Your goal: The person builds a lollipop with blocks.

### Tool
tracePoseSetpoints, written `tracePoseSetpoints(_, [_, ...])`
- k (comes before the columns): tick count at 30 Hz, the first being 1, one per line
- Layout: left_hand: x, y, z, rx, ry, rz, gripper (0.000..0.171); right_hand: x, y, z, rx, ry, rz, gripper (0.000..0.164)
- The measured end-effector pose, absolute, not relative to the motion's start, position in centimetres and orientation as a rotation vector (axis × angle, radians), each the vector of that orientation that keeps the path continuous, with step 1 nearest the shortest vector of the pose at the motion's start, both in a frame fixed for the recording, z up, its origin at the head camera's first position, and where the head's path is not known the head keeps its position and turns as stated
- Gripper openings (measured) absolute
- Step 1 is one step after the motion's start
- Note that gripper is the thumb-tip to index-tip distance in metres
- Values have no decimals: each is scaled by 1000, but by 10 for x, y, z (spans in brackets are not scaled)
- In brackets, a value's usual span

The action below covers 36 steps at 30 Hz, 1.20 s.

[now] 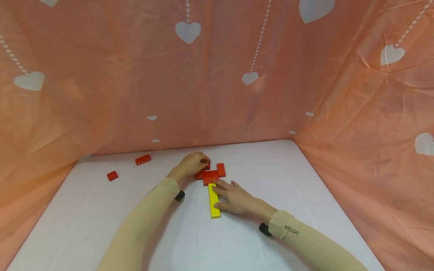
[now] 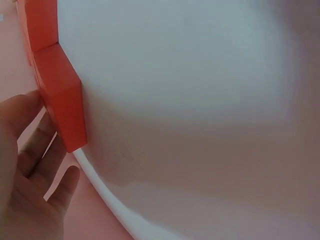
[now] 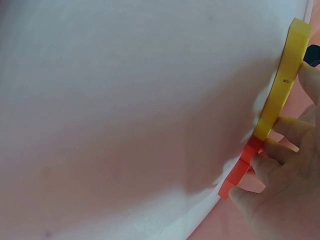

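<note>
- Firstly, location: the long, rectangular yellow bar (image 1: 212,198), probably painted wood, lies flat on the white-covered table (image 1: 78,218). Its far end sits at the near side of the broad red rectangular block (image 1: 210,177).
- Right hand: my right hand (image 1: 238,198) is spread, with thumb and fingers resting against the yellow bar's right side and upper edge. It does not encircle the bar.
- Left hand: my left hand (image 1: 193,163) is bent nearly closed, thumb and fingertips pinching a small red block (image 1: 208,165). I cannot tell how firmly.
- Adjacent part: an oblong red block (image 1: 221,170) stands at the broad block's right side.
- Weight and stiffness: I judge all pieces light and rigid; none should bend or crush under finger pressure.
- Surface: the faces look smooth, so a loose touch may slide. Neighbouring pieces could shift if nudged.
- Hold points: take the yellow bar by its long sides, near mid-length, for balance. Take each red block by opposite side faces, clear of the touching seams.
</note>
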State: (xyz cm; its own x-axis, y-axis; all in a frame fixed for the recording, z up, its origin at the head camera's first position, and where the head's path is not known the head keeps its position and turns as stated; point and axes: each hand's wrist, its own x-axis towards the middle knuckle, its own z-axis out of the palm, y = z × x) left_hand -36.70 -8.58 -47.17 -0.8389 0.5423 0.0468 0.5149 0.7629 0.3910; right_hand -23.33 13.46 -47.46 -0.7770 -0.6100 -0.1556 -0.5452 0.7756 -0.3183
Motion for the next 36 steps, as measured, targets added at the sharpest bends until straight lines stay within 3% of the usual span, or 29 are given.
tracePoseSetpoints(36, [-357,-86,-471,839,2806,688,24,-233,135,-474,-892,2715,-392,70])
